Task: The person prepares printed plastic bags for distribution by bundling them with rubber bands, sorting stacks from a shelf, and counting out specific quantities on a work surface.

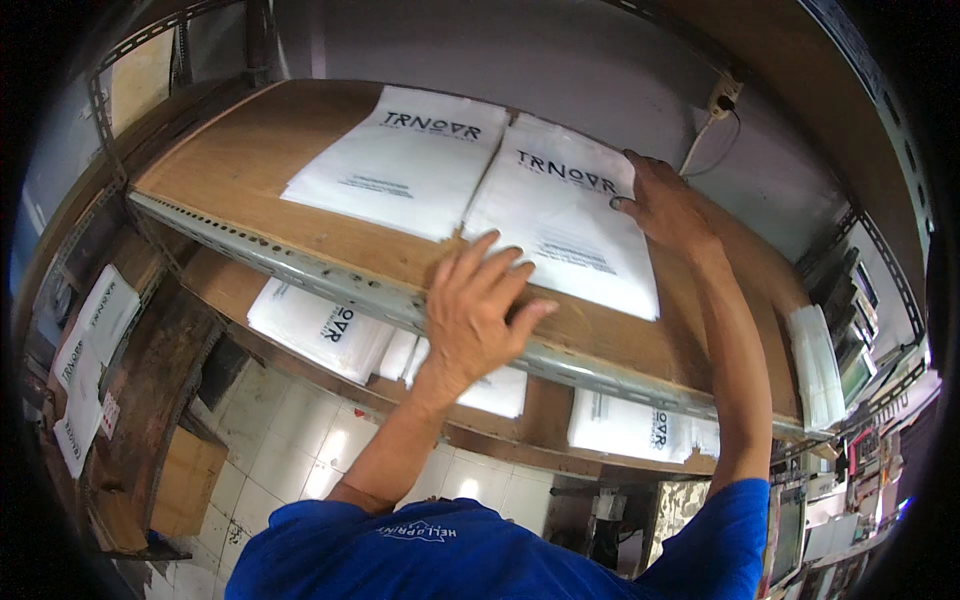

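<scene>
Two flat stacks of white printed plastic bags lie side by side on a brown wooden shelf: a left stack (385,165) and a right stack (560,230). Over the shelf's front edge is my left hand (480,305), its fingers spread, with the fingertips at the near left corner of the right stack. My right hand (670,205) rests against the right edge of that stack, near its far corner. Its thumb and fingers stand apart along the edge, and the fingertips are partly hidden. Neither hand visibly grips a bag.
A perforated metal rail (300,265) runs along the shelf front. Below, a lower shelf bears more white bags (315,325). White bags (95,330) also lie on the left rack. At the right end stands a white bundle (815,365). A cable socket (725,97) hangs at the back wall.
</scene>
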`<state>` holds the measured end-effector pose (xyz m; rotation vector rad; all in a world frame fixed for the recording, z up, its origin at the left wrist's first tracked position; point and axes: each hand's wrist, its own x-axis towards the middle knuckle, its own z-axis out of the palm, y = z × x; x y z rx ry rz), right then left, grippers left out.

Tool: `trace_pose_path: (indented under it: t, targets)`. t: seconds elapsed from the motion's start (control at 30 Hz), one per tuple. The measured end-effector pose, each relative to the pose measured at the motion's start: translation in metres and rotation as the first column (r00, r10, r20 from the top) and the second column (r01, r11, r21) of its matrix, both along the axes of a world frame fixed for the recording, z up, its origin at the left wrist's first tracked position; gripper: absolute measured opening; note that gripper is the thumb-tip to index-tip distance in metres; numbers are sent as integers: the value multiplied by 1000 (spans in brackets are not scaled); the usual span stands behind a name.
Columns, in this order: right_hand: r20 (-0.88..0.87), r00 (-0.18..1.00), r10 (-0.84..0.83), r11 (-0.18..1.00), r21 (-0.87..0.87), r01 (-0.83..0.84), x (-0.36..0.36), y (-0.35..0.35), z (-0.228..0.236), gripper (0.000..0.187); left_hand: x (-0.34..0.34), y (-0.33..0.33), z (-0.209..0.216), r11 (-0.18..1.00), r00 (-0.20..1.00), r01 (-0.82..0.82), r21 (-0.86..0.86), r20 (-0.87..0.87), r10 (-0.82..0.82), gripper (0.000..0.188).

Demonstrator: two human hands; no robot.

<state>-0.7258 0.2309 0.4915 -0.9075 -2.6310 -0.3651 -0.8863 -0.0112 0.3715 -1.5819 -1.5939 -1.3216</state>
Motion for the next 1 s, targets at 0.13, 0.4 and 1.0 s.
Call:
trace_pose_path:
  t: [0.13,0.4,1.0]
  targets:
    - [72,997,-2,999,-35,5,-64,77,-8,81,-2,5,-6,1000,1000,6,3,19,-6,45]
    - [50,998,-31,960,-277,43,-127,192,-33,93,-3,3,-9,996,998,23,-81,53,-19,51]
    - [250,965,-83,794,-569,215,-167,172,-3,74,-13,-1,3,938,1000,-5,-346,0,5,63]
